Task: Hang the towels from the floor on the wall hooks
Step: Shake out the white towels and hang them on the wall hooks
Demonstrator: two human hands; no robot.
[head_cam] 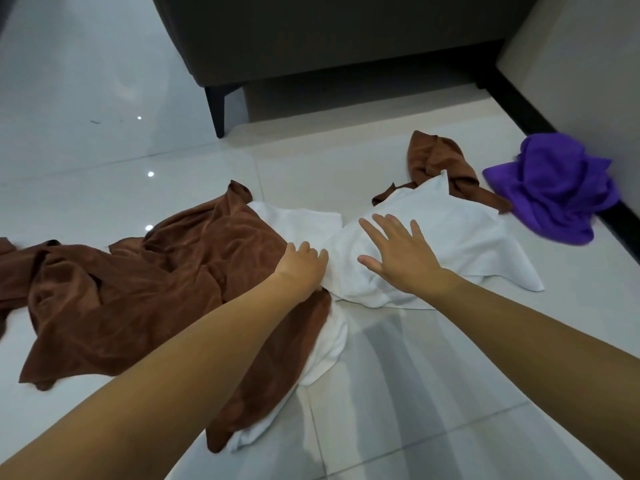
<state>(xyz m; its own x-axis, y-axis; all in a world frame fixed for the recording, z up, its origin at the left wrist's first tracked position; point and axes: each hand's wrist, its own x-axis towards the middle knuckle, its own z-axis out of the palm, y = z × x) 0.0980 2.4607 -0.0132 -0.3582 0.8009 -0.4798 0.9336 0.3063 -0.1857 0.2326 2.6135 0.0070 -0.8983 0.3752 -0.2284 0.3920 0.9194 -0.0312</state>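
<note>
Several towels lie crumpled on the glossy white tile floor. A large brown towel (138,282) spreads at the left, partly over a white towel (460,237) that bunches up in the middle. My left hand (304,268) has its fingers curled down into the white towel where it meets the brown one. Spread flat with straight fingers, my right hand (398,254) is over the white towel's raised part. A smaller brown towel (436,161) lies behind it, and a purple towel (554,188) sits against the wall at the right. No wall hooks are in view.
A dark grey sofa (311,39) with a black leg (216,112) stands at the back. A light wall with a black skirting board (540,123) runs along the right side. Bare tiles stretch to the left and toward me.
</note>
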